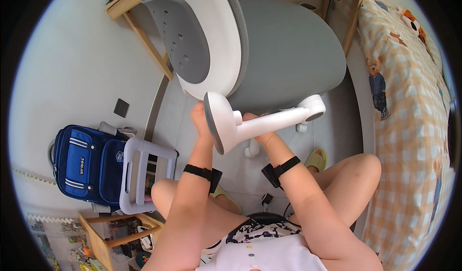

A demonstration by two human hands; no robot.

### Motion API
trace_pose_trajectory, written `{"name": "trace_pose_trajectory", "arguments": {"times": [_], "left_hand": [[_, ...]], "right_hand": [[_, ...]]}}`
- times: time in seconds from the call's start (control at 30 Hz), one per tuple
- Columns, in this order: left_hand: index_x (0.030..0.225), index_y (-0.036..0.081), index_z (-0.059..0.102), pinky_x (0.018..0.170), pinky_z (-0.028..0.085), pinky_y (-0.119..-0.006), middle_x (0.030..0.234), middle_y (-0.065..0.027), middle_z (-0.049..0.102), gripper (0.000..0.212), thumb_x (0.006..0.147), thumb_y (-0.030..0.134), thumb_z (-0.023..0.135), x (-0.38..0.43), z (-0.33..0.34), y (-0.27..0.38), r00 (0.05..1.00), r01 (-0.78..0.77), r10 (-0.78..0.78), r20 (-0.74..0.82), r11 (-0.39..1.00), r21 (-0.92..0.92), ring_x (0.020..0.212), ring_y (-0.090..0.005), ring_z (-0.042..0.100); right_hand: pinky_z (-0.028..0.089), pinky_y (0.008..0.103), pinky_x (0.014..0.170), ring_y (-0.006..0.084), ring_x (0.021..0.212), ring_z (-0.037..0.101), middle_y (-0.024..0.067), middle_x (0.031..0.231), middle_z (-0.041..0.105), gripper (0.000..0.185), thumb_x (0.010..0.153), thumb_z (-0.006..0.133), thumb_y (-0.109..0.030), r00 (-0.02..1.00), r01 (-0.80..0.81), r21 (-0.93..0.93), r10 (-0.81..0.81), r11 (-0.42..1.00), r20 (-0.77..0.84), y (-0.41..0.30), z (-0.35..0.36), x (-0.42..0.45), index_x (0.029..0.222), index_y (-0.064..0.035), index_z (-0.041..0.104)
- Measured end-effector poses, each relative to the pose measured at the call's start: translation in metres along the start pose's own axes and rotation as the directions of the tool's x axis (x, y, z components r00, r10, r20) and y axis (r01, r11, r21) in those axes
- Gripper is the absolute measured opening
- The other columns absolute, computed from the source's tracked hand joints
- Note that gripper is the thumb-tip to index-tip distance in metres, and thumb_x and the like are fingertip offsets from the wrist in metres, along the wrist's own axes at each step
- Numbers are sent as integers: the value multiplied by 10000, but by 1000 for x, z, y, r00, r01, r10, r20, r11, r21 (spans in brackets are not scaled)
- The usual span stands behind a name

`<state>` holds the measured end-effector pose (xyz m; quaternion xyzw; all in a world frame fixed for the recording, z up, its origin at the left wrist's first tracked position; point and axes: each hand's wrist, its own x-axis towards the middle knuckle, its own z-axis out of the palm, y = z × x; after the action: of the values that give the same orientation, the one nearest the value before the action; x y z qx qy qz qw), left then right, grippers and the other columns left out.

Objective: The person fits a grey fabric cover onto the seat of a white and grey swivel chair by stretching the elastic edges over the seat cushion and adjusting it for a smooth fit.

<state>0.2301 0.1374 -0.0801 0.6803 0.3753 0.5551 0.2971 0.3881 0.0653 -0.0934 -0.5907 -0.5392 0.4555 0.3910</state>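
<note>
A swivel chair with a grey seat (288, 47) and a white-and-grey backrest (220, 43) stands before me. In front of it runs a white support arm (274, 123), with a broad grey-edged end (220, 123) at the left and a round joint at the right. My left hand (198, 117) is just beyond that broad end, near the backrest's lower edge; its fingers are partly hidden and slightly blurred. Behind the white arm, below the seat's edge, is my right hand (265, 138), its grip mostly covered. Whether either hand holds something cannot be seen. Both wrists wear black straps.
To the left, a blue backpack (85, 162) stands by a pale plastic frame (130, 177). A bed with a checked cover (404, 126) runs along the right. Wooden legs (148, 43) stand behind the chair. A small wooden shelf (95, 240) sits at lower left.
</note>
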Motion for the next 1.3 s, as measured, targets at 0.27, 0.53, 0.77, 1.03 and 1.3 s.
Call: {"name": "trace_pose_trajectory", "arguments": {"times": [0.27,0.53,0.77,1.03,1.3], "left_hand": [[902,47,556,615,487,-292,825,-27,567,94,853,126,570,14,18,33,864,466,-485,138,662,-588,692,-125,545],[957,26,539,715,461,-296,886,-76,558,186,851,173,578,5,21,39,876,472,-477,80,808,-353,808,-188,544],[890,32,493,646,432,-307,806,-39,486,151,802,95,598,-21,-9,12,950,-236,147,274,915,327,741,-166,465],[1034,23,501,716,458,-311,900,-72,548,191,878,131,518,21,6,55,969,100,-146,198,969,227,817,-190,533],[1081,25,514,752,479,-322,941,-83,579,210,909,143,490,24,24,48,890,455,-381,252,790,-411,837,-201,566]], "right_hand": [[496,350,782,222,895,596,92,942,615,210,844,636,-149,987,118,864,36,489,-156,-23,-13,-16,1001,-27,570],[452,405,870,257,935,561,65,960,582,336,920,462,-409,910,352,932,260,-79,-322,-18,-12,-25,1006,-95,545],[445,390,893,242,999,546,63,1039,561,298,900,499,-328,868,221,879,326,423,-375,-6,-3,9,1089,-97,505],[446,370,912,222,1079,536,70,1154,552,353,880,557,-189,915,286,872,159,397,-372,-16,-18,7,1203,-78,470],[429,358,919,208,1142,506,114,1167,547,408,942,478,-307,772,351,830,367,434,-519,37,-165,-33,1251,-40,460]]}}
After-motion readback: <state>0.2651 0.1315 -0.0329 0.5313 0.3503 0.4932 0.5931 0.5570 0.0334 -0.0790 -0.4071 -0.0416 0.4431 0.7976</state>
